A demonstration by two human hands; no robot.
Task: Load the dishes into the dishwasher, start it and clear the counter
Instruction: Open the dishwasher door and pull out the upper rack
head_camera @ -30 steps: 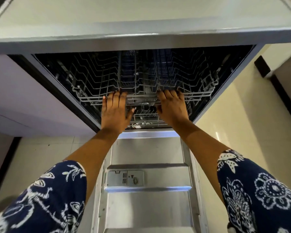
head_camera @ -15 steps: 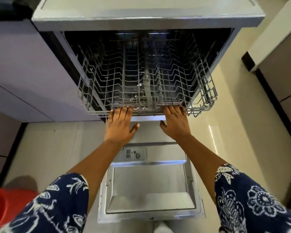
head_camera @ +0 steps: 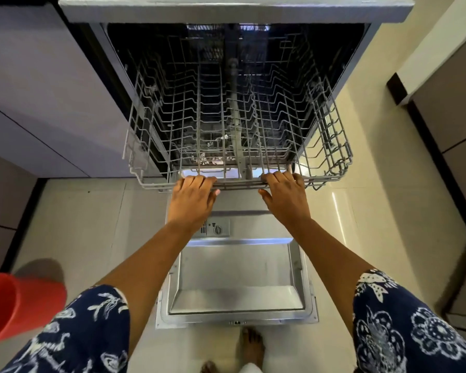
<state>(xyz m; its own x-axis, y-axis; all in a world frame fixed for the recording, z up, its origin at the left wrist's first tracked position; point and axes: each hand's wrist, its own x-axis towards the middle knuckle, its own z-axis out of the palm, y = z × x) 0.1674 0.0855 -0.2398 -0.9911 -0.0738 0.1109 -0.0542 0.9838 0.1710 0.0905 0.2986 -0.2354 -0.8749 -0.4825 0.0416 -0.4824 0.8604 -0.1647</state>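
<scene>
- An open dishwasher [head_camera: 135, 41] seen from above, built in under a pale worktop, with a person standing in front of it and both arms reaching forward.
- Its door [head_camera: 237, 273] lies folded down flat over the floor [head_camera: 78, 224], inner steel face up. The detergent dispenser [head_camera: 217, 227] sits near the door's hinge edge.
- A grey wire upper rack [head_camera: 331, 130] sticks out of the opening above the door. It holds no dishes that I can see, and no dishes appear anywhere in view.
- The left hand [head_camera: 193, 197] grasps the rack's front edge left of centre, fingers hooked over the top rail and thumb tucked below it.
- The right hand [head_camera: 284, 196] grasps the same front edge right of centre, fingers curled over the rail.
- The hands are set apart, one either side of the middle, probably so the rack slides straight on its runners instead of twisting.
- The likely step is bringing the rack out to where it can be filled, so loading has not begun.
- A red tub [head_camera: 14, 305] stands on the floor at the person's left. A bare foot [head_camera: 250, 345] is planted just short of the door's near edge, clear of the steel.
</scene>
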